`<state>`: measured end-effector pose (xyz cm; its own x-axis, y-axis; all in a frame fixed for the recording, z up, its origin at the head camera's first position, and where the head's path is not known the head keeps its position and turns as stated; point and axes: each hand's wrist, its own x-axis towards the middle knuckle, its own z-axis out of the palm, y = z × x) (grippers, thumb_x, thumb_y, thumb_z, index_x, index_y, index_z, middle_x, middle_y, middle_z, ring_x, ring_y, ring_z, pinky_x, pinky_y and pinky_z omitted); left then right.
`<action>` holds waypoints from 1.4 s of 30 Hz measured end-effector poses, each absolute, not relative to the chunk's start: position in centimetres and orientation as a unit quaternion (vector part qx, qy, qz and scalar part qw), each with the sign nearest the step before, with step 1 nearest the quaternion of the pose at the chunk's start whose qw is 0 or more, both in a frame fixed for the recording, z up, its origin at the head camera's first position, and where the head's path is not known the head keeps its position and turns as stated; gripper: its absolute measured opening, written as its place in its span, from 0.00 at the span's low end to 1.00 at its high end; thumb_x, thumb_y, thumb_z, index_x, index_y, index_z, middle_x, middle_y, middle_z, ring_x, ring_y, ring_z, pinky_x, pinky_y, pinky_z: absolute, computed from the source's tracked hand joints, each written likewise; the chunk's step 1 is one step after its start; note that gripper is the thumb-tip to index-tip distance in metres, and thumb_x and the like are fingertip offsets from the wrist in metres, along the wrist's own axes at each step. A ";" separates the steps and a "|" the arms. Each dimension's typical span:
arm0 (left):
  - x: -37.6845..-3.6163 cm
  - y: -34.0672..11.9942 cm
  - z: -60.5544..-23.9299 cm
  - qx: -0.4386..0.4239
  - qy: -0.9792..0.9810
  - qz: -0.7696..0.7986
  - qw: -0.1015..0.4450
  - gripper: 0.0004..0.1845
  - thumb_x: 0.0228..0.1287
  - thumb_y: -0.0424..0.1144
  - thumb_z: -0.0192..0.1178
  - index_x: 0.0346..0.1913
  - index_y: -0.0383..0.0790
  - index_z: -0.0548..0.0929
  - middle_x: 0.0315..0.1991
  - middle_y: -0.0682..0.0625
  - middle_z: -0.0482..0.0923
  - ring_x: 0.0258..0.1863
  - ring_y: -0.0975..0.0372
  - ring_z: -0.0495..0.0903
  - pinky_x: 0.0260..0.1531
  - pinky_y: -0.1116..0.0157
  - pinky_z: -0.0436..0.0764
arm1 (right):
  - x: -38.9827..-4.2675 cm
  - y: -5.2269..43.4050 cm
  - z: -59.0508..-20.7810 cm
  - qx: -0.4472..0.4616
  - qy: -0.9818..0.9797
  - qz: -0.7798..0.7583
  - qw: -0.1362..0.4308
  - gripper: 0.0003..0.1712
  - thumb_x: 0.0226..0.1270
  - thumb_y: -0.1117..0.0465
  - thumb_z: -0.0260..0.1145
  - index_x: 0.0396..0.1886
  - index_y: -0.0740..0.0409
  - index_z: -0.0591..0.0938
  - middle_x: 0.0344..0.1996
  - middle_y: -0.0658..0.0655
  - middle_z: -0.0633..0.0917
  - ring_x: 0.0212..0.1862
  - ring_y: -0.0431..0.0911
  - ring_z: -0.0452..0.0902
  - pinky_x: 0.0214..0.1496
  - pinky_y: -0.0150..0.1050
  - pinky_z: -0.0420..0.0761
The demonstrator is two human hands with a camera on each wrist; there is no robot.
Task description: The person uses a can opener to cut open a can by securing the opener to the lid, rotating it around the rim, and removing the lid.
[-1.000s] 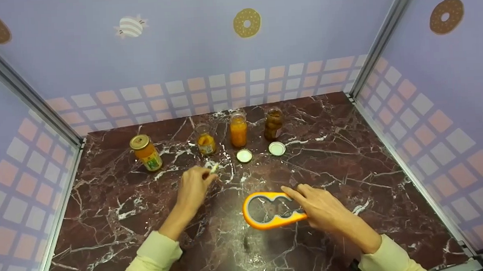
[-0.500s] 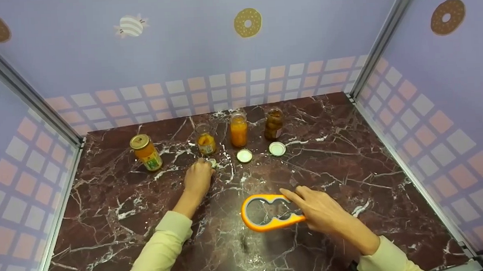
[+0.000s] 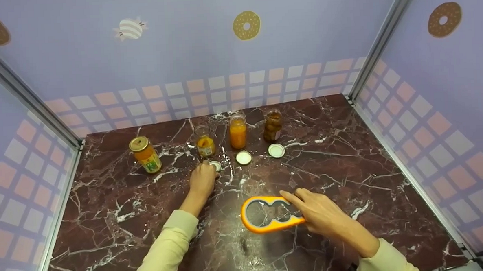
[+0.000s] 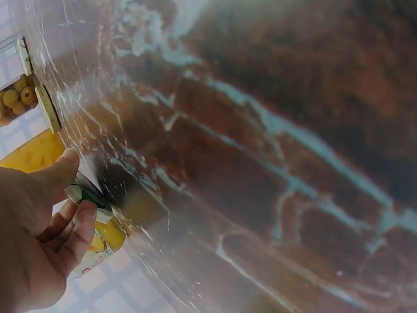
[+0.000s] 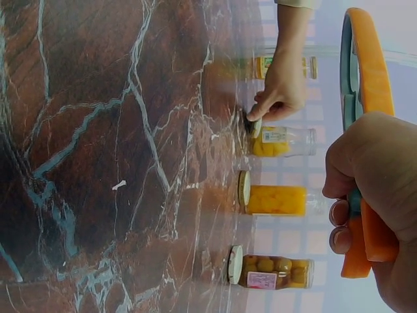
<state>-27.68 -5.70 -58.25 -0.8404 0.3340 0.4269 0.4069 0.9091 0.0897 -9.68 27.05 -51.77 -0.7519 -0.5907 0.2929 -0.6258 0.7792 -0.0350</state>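
left hand (image 3: 202, 180) pinches lid (image 3: 215, 165), thumb against fingers; uncapped jar (image 3: 205, 147) at lid's 11 o'clock. right hand (image 3: 323, 211) grips orange opener (image 3: 276, 225), fingers curled, 4 o'clock from left.

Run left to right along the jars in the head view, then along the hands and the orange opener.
Lidded jar, jar of yellow fruit, orange jar, dark jar; then left hand, orange opener, right hand.
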 end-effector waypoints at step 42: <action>-26.8 -13.4 -56.9 0.074 -0.904 -0.399 0.137 0.18 0.70 0.43 0.66 0.54 0.32 0.85 0.46 0.38 0.86 0.47 0.44 0.84 0.48 0.46 0.80 | -9.5 26.9 -51.4 0.317 -0.940 0.047 0.113 0.65 0.33 0.70 0.86 0.78 0.48 0.69 0.39 0.51 0.71 0.29 0.43 0.62 0.25 0.36 0.67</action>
<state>-26.75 -13.40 -56.86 -0.9512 -0.2439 0.1890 -0.0248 0.6708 0.7412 -9.51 26.88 -51.44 -0.7734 -0.5854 0.2435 -0.6069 0.7946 -0.0173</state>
